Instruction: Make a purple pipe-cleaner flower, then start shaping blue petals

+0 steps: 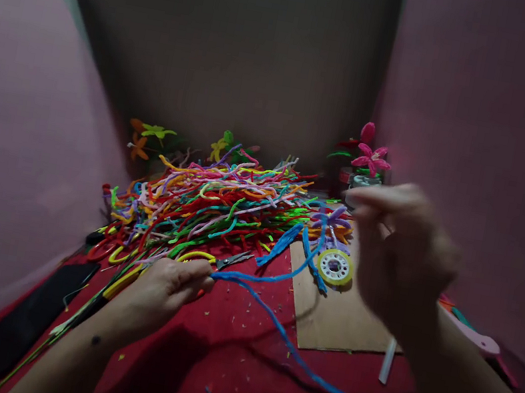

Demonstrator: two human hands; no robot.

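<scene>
My left hand point(179, 283) is closed in a pinch on blue pipe cleaners point(268, 307). One blue length bends up toward my right hand; another runs down to the lower right. My right hand point(398, 247) is raised over a piece of cardboard point(346, 326), fingers curled and smeared by motion. Whether it grips the upper end of the blue length is unclear. Behind the strands lie bundled blue pieces point(282, 244). A yellow-rimmed wheel-like disc point(335, 267) rests on the cardboard, with a purple pipe-cleaner flower point(332, 219) just beyond it.
A large heap of colourful pipe cleaners point(221, 203) spreads across the back of the red cloth point(232, 367). Yellow-handled scissors point(231, 260) lie beyond my left hand. A black flat object point(21, 323) is at left. Pink flowers point(373, 158) stand at the back right, beside pink walls.
</scene>
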